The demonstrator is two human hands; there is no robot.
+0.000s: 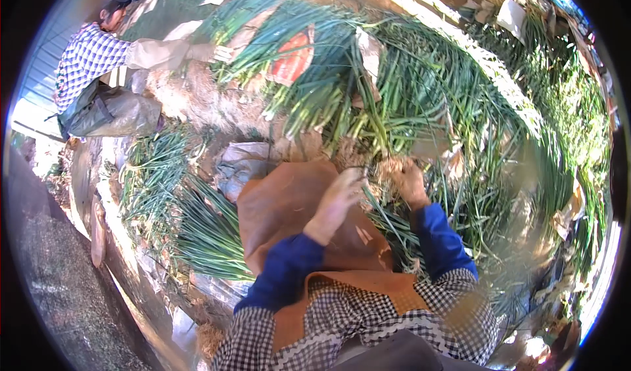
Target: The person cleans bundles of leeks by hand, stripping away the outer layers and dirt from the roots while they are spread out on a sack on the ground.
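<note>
My right hand (409,183) is curled beside the pale roots (380,174) of some green onions, and its fingers look closed on them. Green leaves (393,221) trail down between my forearms, partly hidden by my hands. My left hand (336,203) is raised over the brown apron (289,207) on my lap, its fingertips near those roots. Its fingers are bent and blurred, so I cannot make out whether they grip anything. Just beyond both hands lies a large heap of green onions (420,88), white ends toward me.
Another green onion bundle (213,230) lies left of my lap, next to a grey cloth (246,164). A co-worker (92,75) sits at the far left, one arm reaching to the heap. Loose trimmings (197,98) cover the ground there. More greens (559,101) lie at right.
</note>
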